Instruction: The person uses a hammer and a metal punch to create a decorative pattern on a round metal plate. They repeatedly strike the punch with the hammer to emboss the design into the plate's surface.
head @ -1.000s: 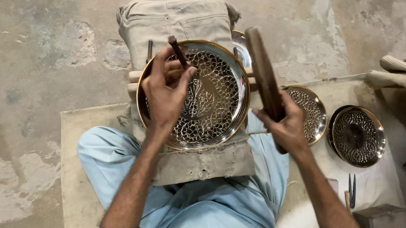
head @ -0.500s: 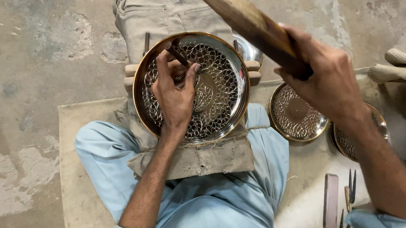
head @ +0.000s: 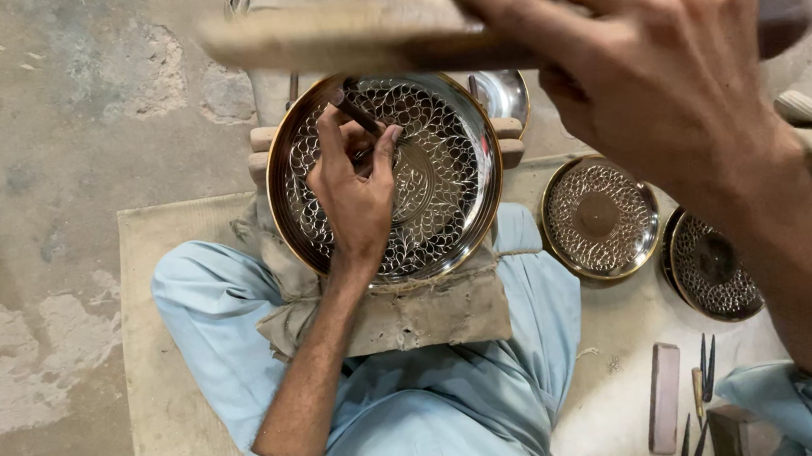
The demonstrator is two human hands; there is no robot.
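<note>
While the left hand (head: 354, 191) pinches a chisel (head: 355, 113) against the engraved metal plate (head: 442, 184), the right hand (head: 656, 71) grips a raised wooden mallet (head: 346, 41).

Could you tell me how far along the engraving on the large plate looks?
The large plate already shows dense pattern across its face. The left hand holds a chisel on it; the right hand holds a wooden mallet raised. What remains cannot be told.

Our raised right hand (head: 655, 61) and its long wooden mallet (head: 356, 37) blur badly, hiding the sack's top. Our left hand (head: 354, 188) covers part of the large engraved brass plate (head: 453, 193); its thin dark punch's (head: 357, 112) tip is hidden. The dark round plate (head: 707, 272) is partly hidden behind our forearm.
</note>
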